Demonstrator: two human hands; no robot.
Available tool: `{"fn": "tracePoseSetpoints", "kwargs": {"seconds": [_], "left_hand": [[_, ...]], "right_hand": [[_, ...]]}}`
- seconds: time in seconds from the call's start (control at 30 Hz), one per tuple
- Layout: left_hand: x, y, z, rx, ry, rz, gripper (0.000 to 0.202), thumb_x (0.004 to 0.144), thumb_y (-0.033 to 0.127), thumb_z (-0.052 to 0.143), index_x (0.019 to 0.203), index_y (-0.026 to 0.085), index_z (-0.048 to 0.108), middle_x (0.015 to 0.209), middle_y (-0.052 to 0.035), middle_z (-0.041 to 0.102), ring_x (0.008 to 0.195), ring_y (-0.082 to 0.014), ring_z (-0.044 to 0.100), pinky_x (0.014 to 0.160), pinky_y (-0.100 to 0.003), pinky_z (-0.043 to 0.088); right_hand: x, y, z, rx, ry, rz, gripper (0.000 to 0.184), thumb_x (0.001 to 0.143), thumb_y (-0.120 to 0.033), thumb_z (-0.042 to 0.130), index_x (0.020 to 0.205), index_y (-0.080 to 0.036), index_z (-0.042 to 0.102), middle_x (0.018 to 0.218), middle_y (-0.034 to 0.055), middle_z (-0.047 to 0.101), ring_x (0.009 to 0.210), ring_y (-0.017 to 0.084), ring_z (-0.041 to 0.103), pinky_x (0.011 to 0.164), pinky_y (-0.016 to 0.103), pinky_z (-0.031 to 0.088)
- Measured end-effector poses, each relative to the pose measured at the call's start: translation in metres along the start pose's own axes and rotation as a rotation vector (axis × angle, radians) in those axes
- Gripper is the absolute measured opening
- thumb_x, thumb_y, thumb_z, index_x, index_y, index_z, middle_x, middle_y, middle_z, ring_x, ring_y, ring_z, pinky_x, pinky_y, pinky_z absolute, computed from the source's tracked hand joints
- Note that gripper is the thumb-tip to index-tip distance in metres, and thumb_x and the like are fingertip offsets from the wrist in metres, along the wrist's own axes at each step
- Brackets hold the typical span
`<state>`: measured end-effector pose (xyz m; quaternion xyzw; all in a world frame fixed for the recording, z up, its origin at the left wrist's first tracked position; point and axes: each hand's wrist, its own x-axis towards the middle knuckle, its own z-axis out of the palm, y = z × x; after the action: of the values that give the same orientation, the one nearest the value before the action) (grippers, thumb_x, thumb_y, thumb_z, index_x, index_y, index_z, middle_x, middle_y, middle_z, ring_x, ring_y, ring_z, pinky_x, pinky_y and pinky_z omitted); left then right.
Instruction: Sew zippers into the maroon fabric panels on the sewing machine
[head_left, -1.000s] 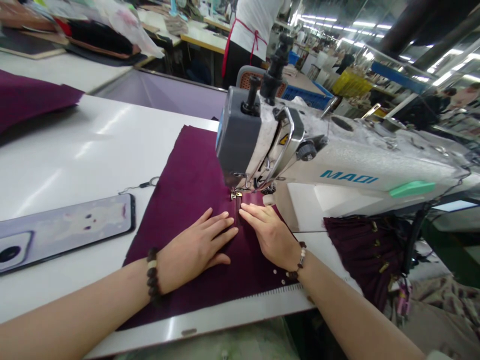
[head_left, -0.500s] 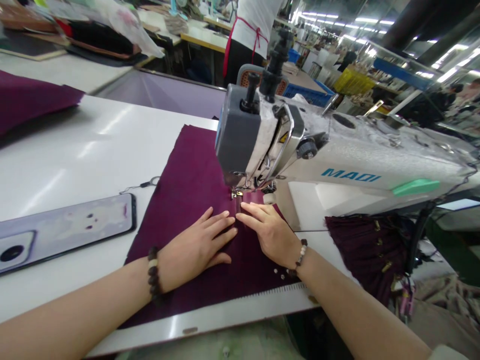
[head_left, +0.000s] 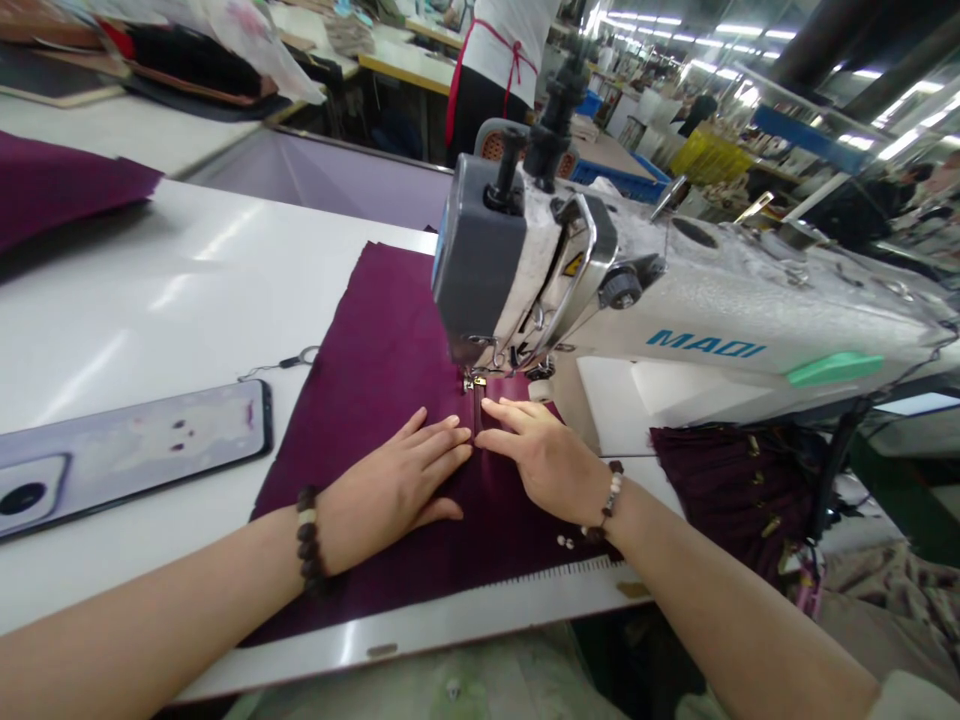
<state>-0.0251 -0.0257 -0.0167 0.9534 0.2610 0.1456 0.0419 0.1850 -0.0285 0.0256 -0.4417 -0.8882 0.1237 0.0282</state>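
A dark purple piece of fabric (head_left: 375,330) lies flat under the needle and presser foot (head_left: 474,384) of a sewing machine (head_left: 525,260). A narrow dark strip, perhaps a zipper (head_left: 478,410), runs from the foot toward me. My left hand (head_left: 397,480) rests flat on the fabric left of this strip, fingers extended and fingertips close to it. My right hand (head_left: 551,460) lies on the fabric just right of the strip, its fingers stretched toward the foot. Neither hand grasps anything. Beaded bracelets circle both wrists.
A phone (head_left: 142,450) lies on the white table (head_left: 202,290) at left. More purple fabric (head_left: 67,185) is behind it. Gathered purple pieces with metal zipper pulls (head_left: 735,490) sit at right. A person in a red-trimmed apron (head_left: 495,70) stands beyond the machine.
The view has shifted slightly. My right hand sits a touch farther right, and my left hand has barely moved on the fabric.
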Motion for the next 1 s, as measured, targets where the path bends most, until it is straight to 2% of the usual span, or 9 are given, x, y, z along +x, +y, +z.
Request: {"fn": "tracePoseSetpoints", "kwargs": {"seconds": [0.17,0.27,0.47,0.77,0.9,1.0], "left_hand": [[0.001,0.0,-0.002,-0.015,-0.003,0.006,0.044,0.079,0.04,0.061,0.112,0.012,0.057,0.12,-0.0146,0.056,0.114,-0.03,0.05,0.097,-0.053,0.037],[0.002,0.001,-0.004,-0.033,-0.018,0.003,0.042,0.079,0.04,0.061,0.11,0.012,0.058,0.12,-0.0142,0.056,0.114,-0.0299,0.05,0.097,-0.053,0.037],[0.001,0.0,-0.004,-0.026,-0.02,-0.01,0.044,0.08,0.041,0.059,0.114,0.013,0.056,0.122,-0.014,0.055,0.116,-0.0284,0.049,0.1,-0.05,0.035],[-0.002,-0.002,0.002,0.001,0.001,-0.012,0.048,0.08,0.044,0.058,0.118,0.016,0.054,0.123,-0.0121,0.055,0.117,-0.027,0.048,0.101,-0.048,0.034],[-0.001,-0.003,0.001,-0.025,-0.013,-0.01,0.048,0.08,0.044,0.058,0.119,0.015,0.054,0.123,-0.0134,0.054,0.118,-0.0282,0.047,0.1,-0.051,0.035],[0.001,-0.004,-0.001,-0.026,-0.021,-0.002,0.05,0.079,0.043,0.059,0.119,0.013,0.053,0.124,-0.0145,0.054,0.118,-0.0295,0.047,0.1,-0.052,0.035]], "right_hand": [[0.002,0.003,-0.003,0.133,0.044,0.027,0.039,0.078,-0.001,0.034,0.103,-0.018,0.059,0.127,0.007,0.05,0.114,0.02,0.046,0.099,0.043,0.035],[0.001,0.002,-0.001,0.187,0.092,0.054,0.042,0.079,0.0,0.032,0.108,-0.017,0.055,0.124,0.0073,0.053,0.114,0.017,0.047,0.098,0.041,0.037],[-0.004,-0.006,0.006,0.03,0.01,0.084,0.043,0.081,-0.004,0.034,0.113,-0.023,0.056,0.137,0.0085,0.039,0.126,0.023,0.036,0.101,0.056,0.026],[-0.016,-0.01,0.028,-0.044,0.124,0.065,0.044,0.084,-0.005,0.035,0.121,-0.02,0.051,0.136,0.0083,0.04,0.128,0.026,0.032,0.102,0.062,0.017],[-0.016,-0.014,0.027,-0.024,0.131,0.105,0.035,0.088,-0.015,0.036,0.119,-0.019,0.053,0.136,0.0079,0.041,0.127,0.028,0.032,0.102,0.062,0.02],[-0.013,-0.012,0.023,0.031,0.102,0.083,0.033,0.089,-0.018,0.038,0.118,-0.018,0.053,0.137,0.0079,0.04,0.128,0.027,0.032,0.102,0.062,0.02]]}}
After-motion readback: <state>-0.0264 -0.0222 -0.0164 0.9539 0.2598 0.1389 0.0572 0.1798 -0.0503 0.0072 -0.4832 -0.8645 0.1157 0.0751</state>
